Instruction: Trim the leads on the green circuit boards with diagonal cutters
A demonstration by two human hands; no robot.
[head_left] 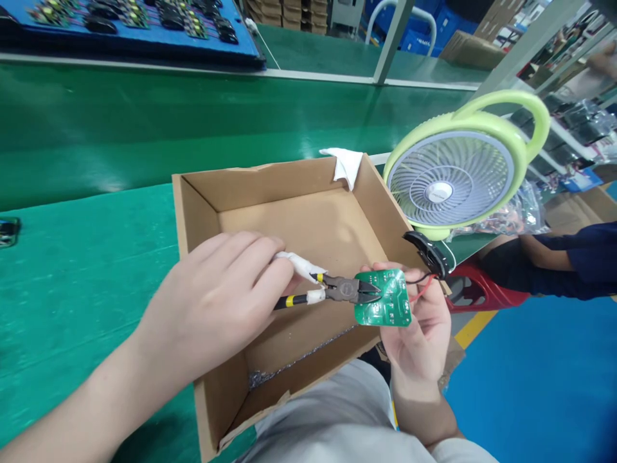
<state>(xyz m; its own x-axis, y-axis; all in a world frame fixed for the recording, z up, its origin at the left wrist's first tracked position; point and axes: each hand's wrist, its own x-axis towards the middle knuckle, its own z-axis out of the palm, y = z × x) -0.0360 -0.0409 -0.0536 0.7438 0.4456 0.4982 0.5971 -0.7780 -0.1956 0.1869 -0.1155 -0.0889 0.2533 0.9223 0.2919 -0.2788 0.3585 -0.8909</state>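
My left hand (pixel 231 289) is closed round the handles of diagonal cutters (pixel 344 289), which have yellow-and-black grips wrapped in white tape. The cutter jaws lie against the face of a green circuit board (pixel 393 299). My right hand (pixel 421 328) holds that board by its edges, fingers behind and thumb near the lower edge. Red and black wires run from the board to a black plastic part (pixel 427 254) beside my right fingers. Below both hands is an open cardboard box (pixel 270 183), with clippings along its near inner edge.
A yellow-green fan (pixel 450 186) stands right of the box, and a white cloth (pixel 344 164) hangs over the box's far corner. Up on the left, a blue tray (pixel 193 48) carries several boards. Another person's arm (pixel 544 251) shows at right, near a red stool (pixel 486 289).
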